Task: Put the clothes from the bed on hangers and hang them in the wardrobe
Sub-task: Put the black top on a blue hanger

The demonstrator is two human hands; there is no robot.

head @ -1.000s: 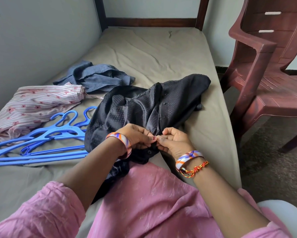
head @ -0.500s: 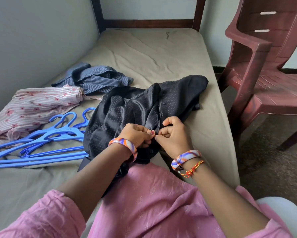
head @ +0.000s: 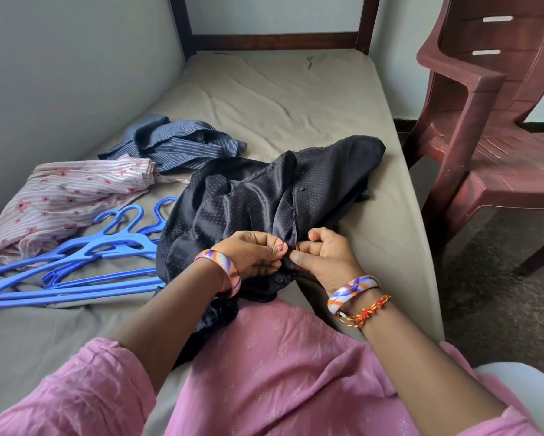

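A shiny black dotted shirt [head: 252, 196] lies crumpled on the bed in front of me. My left hand [head: 253, 254] and my right hand [head: 325, 256] meet at its front edge, both pinching the fabric near a button. Several blue plastic hangers [head: 76, 265] lie in a pile to the left of the shirt. A pink striped flowered garment [head: 69, 196] lies beyond the hangers. A blue striped shirt [head: 176, 143] is bunched up behind it.
The bed [head: 280, 96] has a grey-brown sheet and a dark wooden frame at the far end. A wall runs along its left side. A dark red plastic chair [head: 497, 146] stands close to the right edge. No wardrobe is in view.
My hands have shifted slightly up the shirt's front edge while staying pinched together on it. The view has dipped a little.
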